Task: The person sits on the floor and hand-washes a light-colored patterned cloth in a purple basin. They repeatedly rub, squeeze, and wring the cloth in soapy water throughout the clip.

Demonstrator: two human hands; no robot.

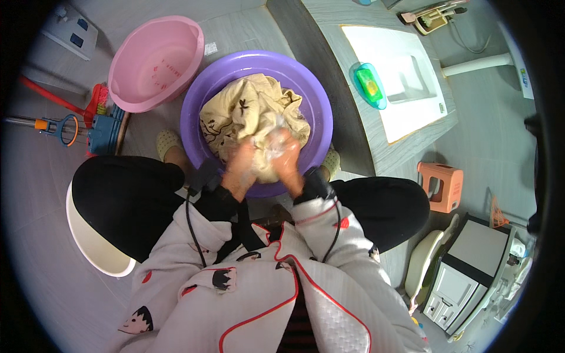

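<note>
A purple plastic basin (315, 110) sits on the floor before me, between my feet. A wet, pale yellow cloth (251, 103) with dark printed motifs is bunched up inside it. My left hand (241, 165) grips the near part of the cloth, blurred by motion. Close beside it, my right hand (284, 152) is closed on the same cloth, with white suds over its fingers. The fingertips of both hands are partly hidden by foam and folds.
A pink basin (154, 66) stands at the far left near a mop (106, 132) and a red-handled brush. On the right, a green soap bar (370, 84) lies in a blue dish on the raised ledge by a white squat toilet (410, 70). An orange stool (441, 187) and a cabinet (463, 273) stand beyond my right knee.
</note>
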